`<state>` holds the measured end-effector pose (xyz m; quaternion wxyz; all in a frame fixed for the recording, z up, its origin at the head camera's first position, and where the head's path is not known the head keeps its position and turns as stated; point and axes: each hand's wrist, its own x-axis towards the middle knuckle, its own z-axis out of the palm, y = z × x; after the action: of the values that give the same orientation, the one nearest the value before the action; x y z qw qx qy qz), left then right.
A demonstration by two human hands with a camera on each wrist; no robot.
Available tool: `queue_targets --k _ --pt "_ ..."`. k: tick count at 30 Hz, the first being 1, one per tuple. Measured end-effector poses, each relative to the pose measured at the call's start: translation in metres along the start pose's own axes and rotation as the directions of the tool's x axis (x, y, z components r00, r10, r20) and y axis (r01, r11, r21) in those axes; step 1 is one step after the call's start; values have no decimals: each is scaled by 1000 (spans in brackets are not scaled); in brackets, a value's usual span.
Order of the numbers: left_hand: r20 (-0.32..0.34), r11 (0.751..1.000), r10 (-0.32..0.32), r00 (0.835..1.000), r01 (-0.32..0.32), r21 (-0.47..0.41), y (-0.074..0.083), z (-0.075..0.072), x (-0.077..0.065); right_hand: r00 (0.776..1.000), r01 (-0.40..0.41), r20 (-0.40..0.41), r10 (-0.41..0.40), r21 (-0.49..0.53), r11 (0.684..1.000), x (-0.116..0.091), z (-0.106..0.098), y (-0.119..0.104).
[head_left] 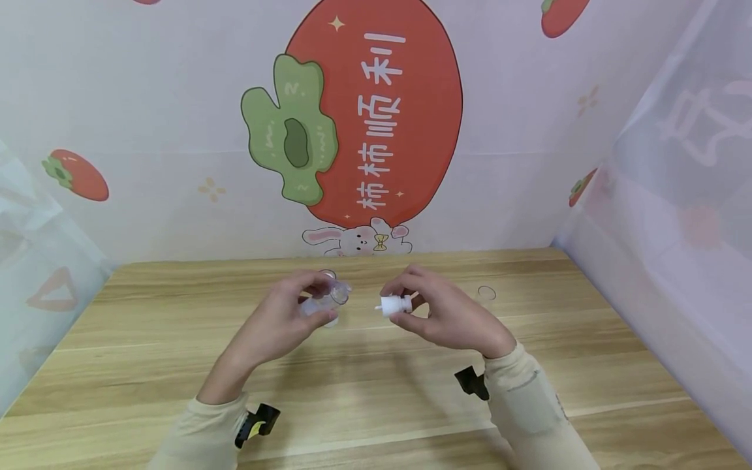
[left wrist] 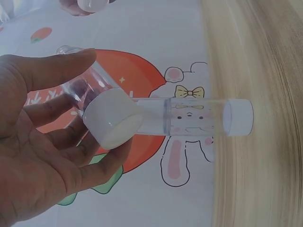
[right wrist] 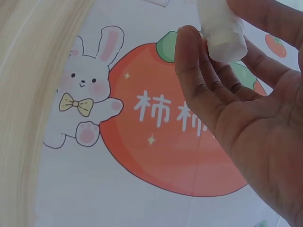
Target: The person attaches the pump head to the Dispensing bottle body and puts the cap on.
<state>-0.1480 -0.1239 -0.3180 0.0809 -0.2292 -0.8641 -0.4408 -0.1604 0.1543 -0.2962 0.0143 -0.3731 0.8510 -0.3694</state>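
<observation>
A: Left hand (head_left: 282, 320), state?

B: Thumb and fingers curled round a clear, cylindrical plastic bottle with a white base (left wrist: 109, 108). Bottle tilted; its clear end points towards the right hand (head_left: 449, 313), white base on the little-finger side.

A: And the right?

B: Pinching a small white plastic cylinder with a narrow tip (head_left: 395, 305) between thumb and fingers. Tip directed at the left hand. White piece and held bottle near one another, not touching.

A: Anything just past the left hand?

B: A second clear cylindrical bottle, also white-based (left wrist: 194, 117), upright on the pale wood-grain bench (head_left: 352, 405). In the head view the left hand and its bottle partly cover it. Whether the two bottles touch: cannot tell.

A: Out to the right of the right hand?

B: A small, clear, round piece (head_left: 486, 293) on the bench, apart from the hand. Ring or disc: cannot tell.

A: Surroundings?

B: Beyond both hands, a white backdrop printed with a red persimmon and a rabbit (head_left: 517, 130). Cream sleeves (head_left: 531, 398) behind both hands, each with a black wrist device (head_left: 472, 383).
</observation>
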Motion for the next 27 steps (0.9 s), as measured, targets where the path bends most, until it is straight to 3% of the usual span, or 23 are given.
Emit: queue_targets --k 10,27 --pt "33 999 21 999 -22 33 1 6 1 997 6 -72 -5 14 1000 1 -2 0" --pt "103 993 -44 994 32 117 5 12 1 991 54 -124 -52 9 999 2 -3 7"
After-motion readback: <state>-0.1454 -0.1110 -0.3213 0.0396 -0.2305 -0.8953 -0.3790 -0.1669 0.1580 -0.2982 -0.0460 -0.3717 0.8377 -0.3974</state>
